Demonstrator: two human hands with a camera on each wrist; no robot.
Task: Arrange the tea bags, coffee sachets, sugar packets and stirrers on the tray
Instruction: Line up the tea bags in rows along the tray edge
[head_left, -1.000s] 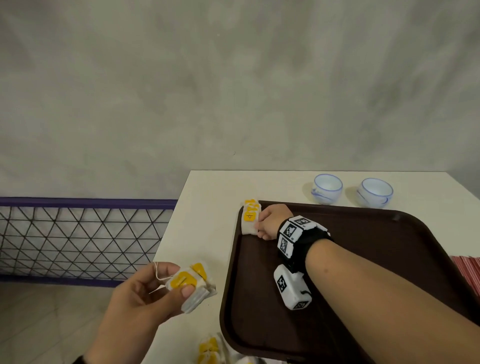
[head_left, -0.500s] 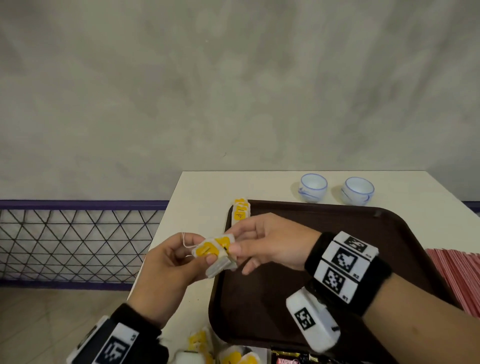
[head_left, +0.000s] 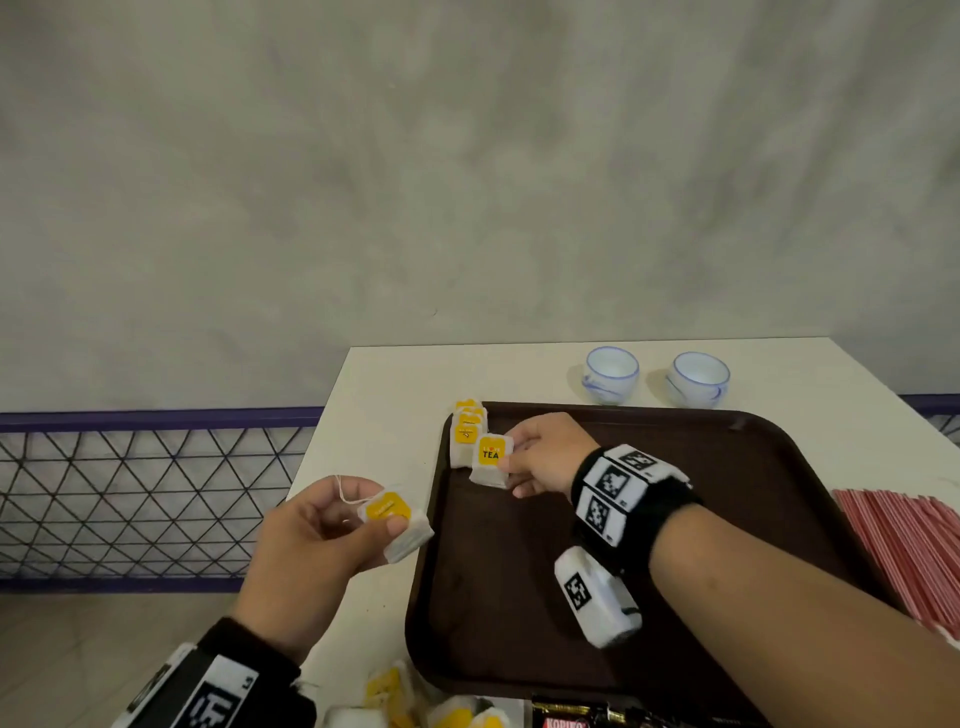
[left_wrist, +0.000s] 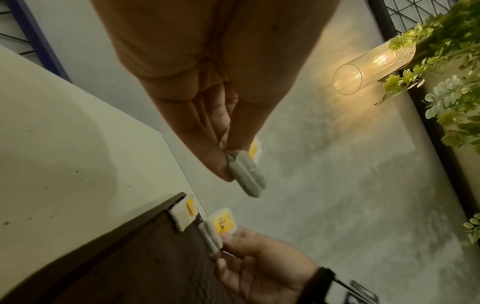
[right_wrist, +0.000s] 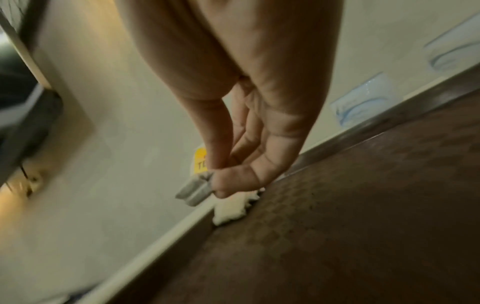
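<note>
Pinching tea bags (head_left: 397, 522) over the desk (head_left: 374, 405) edge, left hand (head_left: 306, 551) sits beside the tray (head_left: 675, 519); right hand (head_left: 543, 454) pinches a TEA bag (head_left: 491, 460) against the row (head_left: 467, 431) in the tray's far-left corner; stirrers (head_left: 914, 545) lie right.

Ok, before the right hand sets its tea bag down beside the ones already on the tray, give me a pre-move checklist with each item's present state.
1. Right hand holds its tea bag: ok, pinched at the bag's edge.
2. Tray floor free next to the placed tea bags: ok, bare brown surface there.
3. Placed tea bags lined up at the tray's far left corner: ok.
4. Held bag touching the tray floor: cannot tell, it is blurred in the right wrist view.
5. Left hand has the next tea bag ready: ok, held beside the tray.
6. Cups out of the path: ok, on the table behind the tray.
</note>
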